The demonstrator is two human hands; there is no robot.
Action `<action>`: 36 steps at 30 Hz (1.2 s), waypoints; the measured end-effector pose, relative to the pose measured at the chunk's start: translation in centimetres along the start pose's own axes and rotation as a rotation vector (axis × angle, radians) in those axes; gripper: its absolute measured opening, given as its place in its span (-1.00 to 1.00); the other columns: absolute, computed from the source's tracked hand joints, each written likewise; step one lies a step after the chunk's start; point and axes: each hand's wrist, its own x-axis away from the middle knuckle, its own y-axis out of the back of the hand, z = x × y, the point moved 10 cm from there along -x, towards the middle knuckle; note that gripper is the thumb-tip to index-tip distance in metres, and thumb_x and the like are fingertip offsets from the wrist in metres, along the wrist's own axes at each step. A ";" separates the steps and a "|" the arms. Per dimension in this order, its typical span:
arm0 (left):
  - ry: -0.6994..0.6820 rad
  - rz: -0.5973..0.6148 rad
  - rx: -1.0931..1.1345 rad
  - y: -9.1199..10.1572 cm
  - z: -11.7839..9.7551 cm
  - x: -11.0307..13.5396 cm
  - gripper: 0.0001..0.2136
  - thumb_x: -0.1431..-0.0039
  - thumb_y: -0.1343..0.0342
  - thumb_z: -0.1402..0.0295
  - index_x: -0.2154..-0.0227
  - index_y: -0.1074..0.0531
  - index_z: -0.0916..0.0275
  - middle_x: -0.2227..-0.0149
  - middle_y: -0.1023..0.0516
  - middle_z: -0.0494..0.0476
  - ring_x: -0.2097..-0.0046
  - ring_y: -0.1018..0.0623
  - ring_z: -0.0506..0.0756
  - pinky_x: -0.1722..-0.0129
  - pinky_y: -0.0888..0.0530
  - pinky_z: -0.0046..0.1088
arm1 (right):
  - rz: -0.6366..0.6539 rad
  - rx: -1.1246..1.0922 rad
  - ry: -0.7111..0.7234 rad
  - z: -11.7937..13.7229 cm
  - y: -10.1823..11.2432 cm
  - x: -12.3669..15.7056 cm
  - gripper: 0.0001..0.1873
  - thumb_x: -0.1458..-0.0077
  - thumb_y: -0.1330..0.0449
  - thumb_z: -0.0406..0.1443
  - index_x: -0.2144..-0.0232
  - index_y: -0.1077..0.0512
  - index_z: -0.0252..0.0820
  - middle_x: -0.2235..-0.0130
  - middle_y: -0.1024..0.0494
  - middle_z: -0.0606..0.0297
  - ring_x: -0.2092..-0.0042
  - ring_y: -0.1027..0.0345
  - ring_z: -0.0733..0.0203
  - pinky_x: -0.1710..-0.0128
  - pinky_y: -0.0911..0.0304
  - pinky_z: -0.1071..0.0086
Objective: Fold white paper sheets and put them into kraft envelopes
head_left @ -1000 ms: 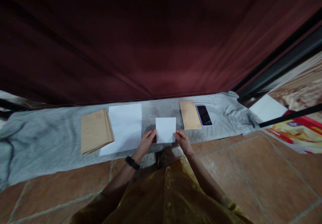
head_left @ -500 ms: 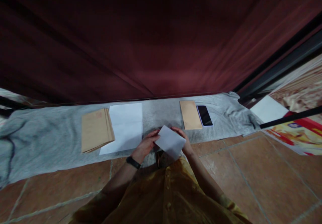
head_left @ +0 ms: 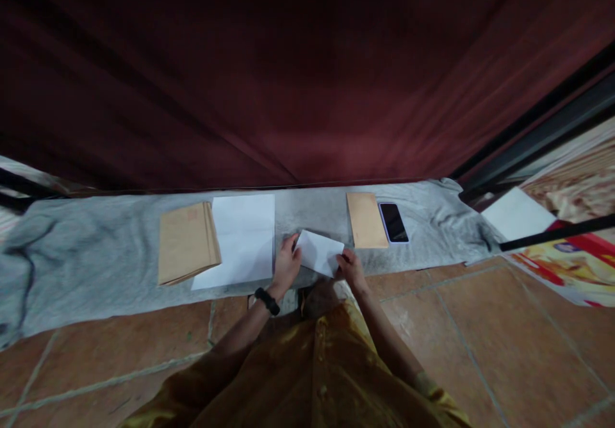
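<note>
Left hand (head_left: pixel 287 266) and right hand (head_left: pixel 354 271): fingers pinch opposite ends of the small white paper (head_left: pixel 319 252), near the front edge of the bench (head_left: pixel 310 209).

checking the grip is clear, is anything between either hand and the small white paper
Nothing visible: the left hand and right hand are at opposite ends of the small white paper. The brown envelope lies apart, to the right.

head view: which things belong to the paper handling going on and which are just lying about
Likely in use:
- small white rectangular paper, held in left hand and right hand
- large white rectangular paper
- rectangular brown paper stack
- single flat brown paper rectangle

Seemingly just lying about:
- black-screened rectangular phone with pale purple edges
- red-and-yellow printed sheet
</note>
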 end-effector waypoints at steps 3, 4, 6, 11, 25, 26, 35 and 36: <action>-0.335 0.125 -0.463 -1.7 -3.6 1.5 -0.56 -0.26 -0.03 0.44 -0.20 -0.37 0.21 -0.30 -0.35 0.29 -0.32 -0.33 0.24 -0.32 -0.29 -0.04 | -0.043 0.099 0.019 0.3 0.9 -0.6 -0.68 0.01 -0.10 -0.09 0.37 -0.49 -0.20 0.49 -0.45 0.36 0.41 -0.27 0.23 0.38 -0.20 0.40; -0.447 0.189 -0.615 -2.7 -4.4 2.4 -0.55 -0.31 0.00 0.41 -0.24 -0.33 0.20 -0.35 -0.28 0.28 -0.36 -0.28 0.24 -0.34 -0.26 -0.03 | -0.052 0.132 0.029 0.6 1.1 -0.7 -0.69 0.00 -0.09 -0.10 0.37 -0.49 -0.20 0.48 -0.45 0.35 0.40 -0.27 0.23 0.36 -0.20 0.40; -0.617 0.324 -0.818 -4.8 -5.0 4.2 -0.54 -0.36 0.02 0.32 -0.30 -0.28 0.14 -0.41 -0.20 0.22 -0.41 -0.19 0.24 -0.38 -0.17 -0.01 | -0.064 0.194 0.047 1.1 1.3 -1.0 -0.70 -0.02 -0.07 -0.13 0.37 -0.49 -0.19 0.47 -0.47 0.34 0.39 -0.28 0.22 0.33 -0.20 0.40; -0.810 0.541 -0.996 -8.1 -4.4 7.3 -0.46 -0.37 0.01 0.06 -0.35 -0.19 0.03 -0.44 -0.14 0.09 -0.45 -0.10 0.21 -0.42 -0.03 -0.02 | -0.080 0.313 0.078 2.0 1.5 -1.7 -0.68 -0.09 -0.03 -0.16 0.30 -0.50 -0.21 0.40 -0.53 0.26 0.35 -0.33 0.19 0.28 -0.22 0.39; -0.799 0.612 -1.120 -8.5 -2.7 8.5 -0.31 -0.31 -0.09 0.11 -0.42 0.00 0.10 -0.49 0.09 0.20 -0.48 0.01 0.24 -0.41 0.02 0.00 | -0.128 0.535 0.128 3.0 1.9 -0.7 -0.67 -0.20 0.00 -0.24 0.15 -0.49 -0.26 0.32 -0.59 0.19 0.34 -0.41 0.20 0.29 -0.28 0.42; -0.797 0.610 -1.128 -8.5 -2.7 8.6 -0.29 -0.29 -0.11 0.13 -0.43 0.01 0.10 -0.50 0.10 0.21 -0.48 0.03 0.24 -0.41 0.02 0.01 | -0.105 0.550 0.135 3.1 1.7 -0.5 -0.66 -0.21 0.00 -0.25 0.11 -0.48 -0.27 0.31 -0.60 0.19 0.33 -0.42 0.20 0.29 -0.28 0.43; -0.762 0.628 -1.162 -8.5 -2.6 8.8 -0.28 -0.27 -0.10 0.32 -0.43 0.04 0.09 -0.50 0.13 0.23 -0.48 0.04 0.27 -0.37 -0.01 0.19 | -0.063 0.970 0.119 3.9 0.5 1.5 -0.63 -0.34 -0.01 -0.28 -0.13 -0.33 -0.26 0.08 -0.62 0.03 0.15 -0.52 0.14 0.25 -0.28 0.43; -0.759 0.627 -1.165 -8.4 -2.6 8.8 -0.29 -0.27 -0.10 0.33 -0.43 0.03 0.08 -0.50 0.13 0.23 -0.48 0.04 0.27 -0.36 -0.01 0.21 | -0.062 0.984 0.111 3.9 0.4 1.5 -0.64 -0.35 0.00 -0.29 -0.13 -0.33 -0.26 0.09 -0.62 0.03 0.15 -0.53 0.14 0.24 -0.28 0.43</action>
